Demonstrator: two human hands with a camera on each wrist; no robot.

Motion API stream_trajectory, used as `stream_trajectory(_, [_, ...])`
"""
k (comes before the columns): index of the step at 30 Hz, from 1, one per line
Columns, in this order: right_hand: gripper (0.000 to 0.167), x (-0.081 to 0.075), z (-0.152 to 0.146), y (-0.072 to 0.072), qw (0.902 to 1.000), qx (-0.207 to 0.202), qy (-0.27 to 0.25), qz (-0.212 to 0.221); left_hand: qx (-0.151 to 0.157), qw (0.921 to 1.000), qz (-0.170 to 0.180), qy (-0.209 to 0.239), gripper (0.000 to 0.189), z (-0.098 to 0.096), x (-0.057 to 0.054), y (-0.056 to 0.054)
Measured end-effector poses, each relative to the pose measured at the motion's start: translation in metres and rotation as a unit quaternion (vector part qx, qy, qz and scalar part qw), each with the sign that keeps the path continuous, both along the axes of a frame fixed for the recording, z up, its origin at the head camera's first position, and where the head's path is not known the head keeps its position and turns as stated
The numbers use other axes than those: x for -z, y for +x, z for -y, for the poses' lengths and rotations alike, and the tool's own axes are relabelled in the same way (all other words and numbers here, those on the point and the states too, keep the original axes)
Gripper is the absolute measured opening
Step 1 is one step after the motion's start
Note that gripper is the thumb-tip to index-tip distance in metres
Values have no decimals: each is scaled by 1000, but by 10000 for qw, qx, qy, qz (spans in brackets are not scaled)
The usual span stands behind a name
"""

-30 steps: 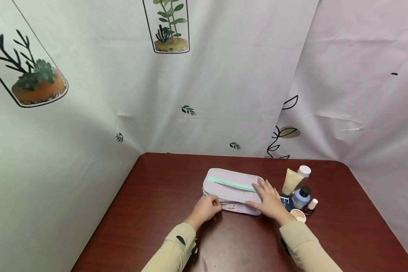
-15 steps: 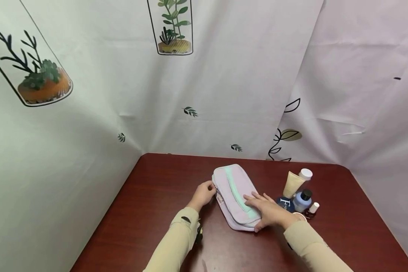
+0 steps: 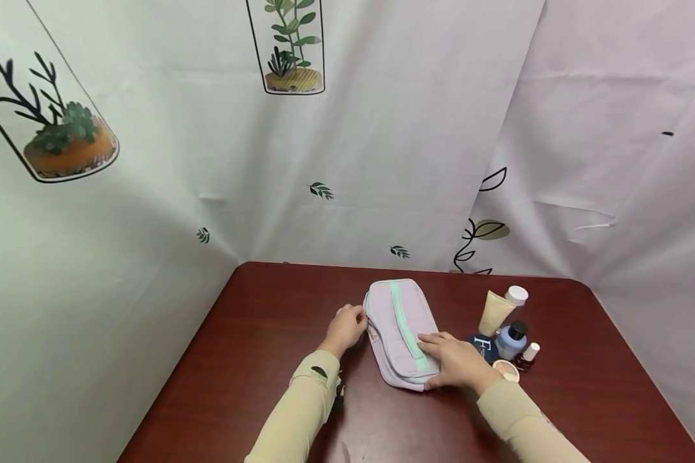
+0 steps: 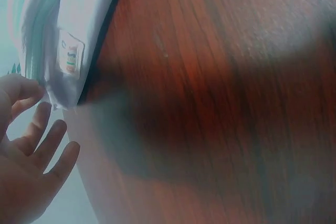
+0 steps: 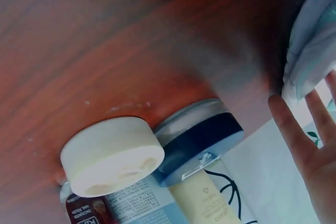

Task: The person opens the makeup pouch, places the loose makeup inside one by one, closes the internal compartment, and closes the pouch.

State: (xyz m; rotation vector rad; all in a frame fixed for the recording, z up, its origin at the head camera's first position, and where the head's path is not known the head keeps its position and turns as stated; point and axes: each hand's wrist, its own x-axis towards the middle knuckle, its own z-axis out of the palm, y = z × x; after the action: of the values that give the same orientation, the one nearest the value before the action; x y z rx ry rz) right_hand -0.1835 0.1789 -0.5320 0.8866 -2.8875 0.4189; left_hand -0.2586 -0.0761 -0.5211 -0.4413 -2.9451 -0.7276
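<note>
On the brown table (image 3: pixel 231 360), you have the purple bag (image 3: pixel 387 331) lying near the middle. Your left hand (image 3: pixel 345 328) pinches the bag at its left edge, while your right hand (image 3: pixel 454 361) has its fingers extended, gripping nothing, and rests on the near right part; farther right are the tube (image 3: pixel 494 313), the blue bottle (image 3: pixel 509 344), the dark jar (image 3: pixel 483 348) and the nail polish (image 3: pixel 527 357).
</note>
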Motion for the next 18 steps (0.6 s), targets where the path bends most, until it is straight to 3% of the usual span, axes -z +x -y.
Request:
stream_trajectory(5, [59, 3, 5, 1, 9988, 243, -43, -429, 284, 9994, -18, -219, 16, -2, 0, 5])
stream_trajectory(14, [43, 5, 22, -1, 9935, 891, -77, -703, 757, 9967, 276, 134, 20, -3, -5, 14])
stream_trajectory(18, [31, 4, 28, -2, 9899, 1012, -201, -976, 800, 9960, 331, 223, 20, -2, -5, 18])
